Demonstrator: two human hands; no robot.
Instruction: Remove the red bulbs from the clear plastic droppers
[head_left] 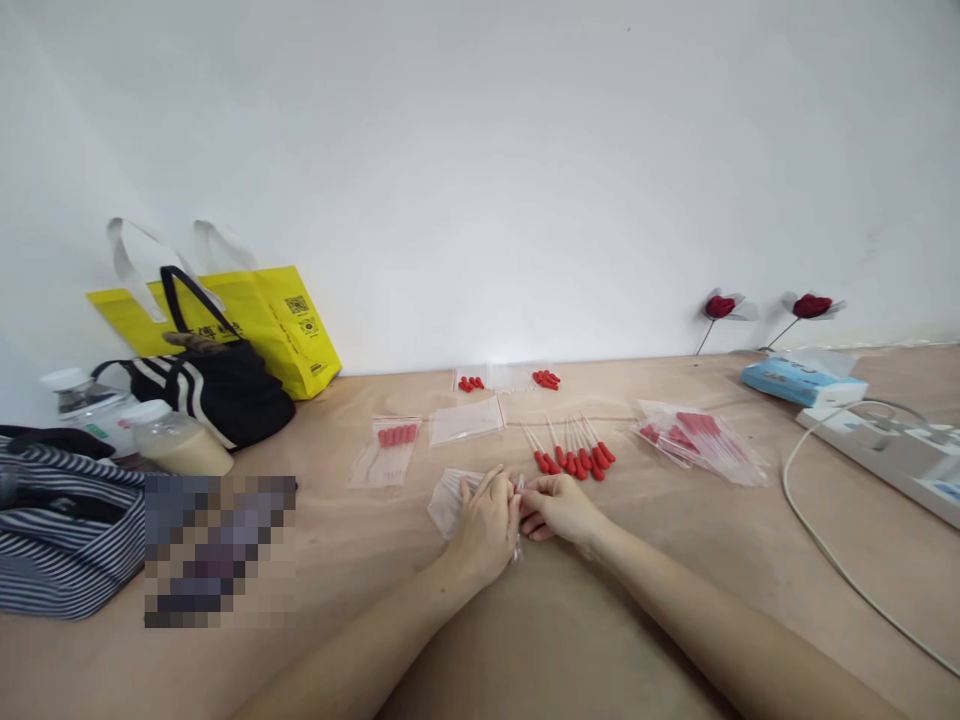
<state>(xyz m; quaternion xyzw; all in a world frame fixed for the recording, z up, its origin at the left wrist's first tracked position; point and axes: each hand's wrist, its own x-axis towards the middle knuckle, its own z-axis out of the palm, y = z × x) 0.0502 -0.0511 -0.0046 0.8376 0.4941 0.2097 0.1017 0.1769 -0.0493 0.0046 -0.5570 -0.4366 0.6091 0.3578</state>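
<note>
A: Hands?
B: Both mid-table, on the clear bag point(444, 503). Right hand point(561, 512): fingers curled, tips pinched on the bag's right end. Left hand point(484, 522): back up, laid over the bag, fingertips by that same end. Can't tell if it's gripping; contact is hidden.
A: Anything in the bag?
B: Thin pale lines show through on the left, a bit of red between the hands. Rest covered.
A: Loose droppers?
B: Pile of droppers point(581, 462) just beyond the right hand, red ends toward the person, pale stems pointing to the wall point(525, 180).
A: Other bags?
B: Filled bag point(394, 448) left of the pile, five red ends in a row. Flat bag point(469, 421) between the two. Heap of bags point(705, 440) right of the pile, overlapping, red droppers inside. By the wall, clear plastic point(508, 377) with red ends at both sides.
A: Edges?
B: Yellow bag point(296, 325) left; tissue pack point(799, 380) and power strip point(892, 460) right.
</note>
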